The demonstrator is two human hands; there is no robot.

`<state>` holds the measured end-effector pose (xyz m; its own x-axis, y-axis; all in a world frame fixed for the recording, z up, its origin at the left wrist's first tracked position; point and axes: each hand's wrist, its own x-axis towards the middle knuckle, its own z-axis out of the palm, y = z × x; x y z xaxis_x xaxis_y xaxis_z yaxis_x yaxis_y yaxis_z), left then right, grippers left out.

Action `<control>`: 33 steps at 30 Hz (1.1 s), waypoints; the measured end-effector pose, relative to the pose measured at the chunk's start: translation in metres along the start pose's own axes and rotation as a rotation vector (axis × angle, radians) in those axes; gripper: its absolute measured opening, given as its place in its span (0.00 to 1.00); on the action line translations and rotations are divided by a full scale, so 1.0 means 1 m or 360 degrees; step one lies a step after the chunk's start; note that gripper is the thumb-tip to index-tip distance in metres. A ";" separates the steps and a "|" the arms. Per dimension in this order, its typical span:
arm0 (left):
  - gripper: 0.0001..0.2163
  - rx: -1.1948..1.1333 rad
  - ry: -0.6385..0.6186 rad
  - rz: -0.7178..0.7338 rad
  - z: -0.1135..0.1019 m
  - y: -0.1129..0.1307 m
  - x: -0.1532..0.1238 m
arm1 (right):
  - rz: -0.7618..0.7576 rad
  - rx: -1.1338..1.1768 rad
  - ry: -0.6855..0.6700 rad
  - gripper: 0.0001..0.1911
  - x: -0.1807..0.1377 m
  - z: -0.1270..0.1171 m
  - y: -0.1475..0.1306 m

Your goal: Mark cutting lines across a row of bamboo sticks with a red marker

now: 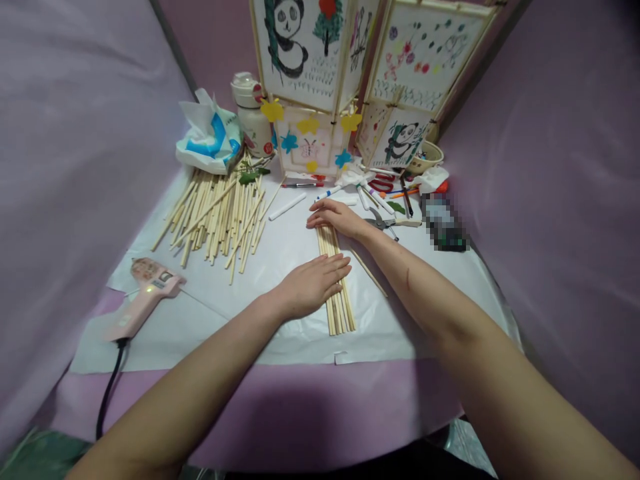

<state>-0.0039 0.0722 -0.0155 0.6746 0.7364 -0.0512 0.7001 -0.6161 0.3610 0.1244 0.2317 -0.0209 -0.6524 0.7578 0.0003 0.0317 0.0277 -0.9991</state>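
Observation:
Several thin wooden sticks (340,313) lie side by side in a flat row on white paper. My left hand (315,283) rests flat across the middle of the row, fingers stretched out. At the row's far end, my right hand (335,219) lies over the stick tips with its fingers extended and slightly bent. Neither hand is wrapped around anything. A single loose stick (369,272) lies to the right of the row, under my right forearm. The far ends of the row are partly hidden by my right hand.
A big pile of sticks (210,217) lies at left, with a pink glue gun (150,293) and its cord nearer me. Behind stand panda-drawing lanterns (305,80), a bottle (253,117) and tissues (210,140). Pliers (381,220), markers (287,207) and a phone (444,223) lie around.

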 end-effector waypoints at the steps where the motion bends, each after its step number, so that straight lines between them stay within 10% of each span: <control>1: 0.23 0.0004 0.0000 0.0003 0.000 0.000 0.000 | -0.0046 -0.0093 0.0019 0.08 -0.001 -0.001 -0.004; 6: 0.23 0.0022 0.0037 0.0019 0.003 -0.001 0.000 | -0.0522 -0.0718 0.0459 0.10 -0.042 -0.007 -0.040; 15: 0.23 0.0026 0.0040 0.0019 0.003 0.000 0.001 | -0.0143 -0.1905 0.0758 0.09 -0.180 0.018 -0.011; 26: 0.22 -0.0003 0.0064 0.0015 0.005 0.000 0.001 | -0.0310 -0.1858 0.0872 0.07 -0.217 0.031 -0.009; 33: 0.23 0.0005 0.0059 0.0003 0.005 0.001 0.001 | -0.0732 -0.1650 0.0396 0.04 -0.265 0.074 -0.007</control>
<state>-0.0016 0.0715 -0.0197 0.6666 0.7452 -0.0160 0.6998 -0.6182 0.3579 0.2411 -0.0175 -0.0169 -0.6002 0.6416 0.4776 0.5103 0.7670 -0.3891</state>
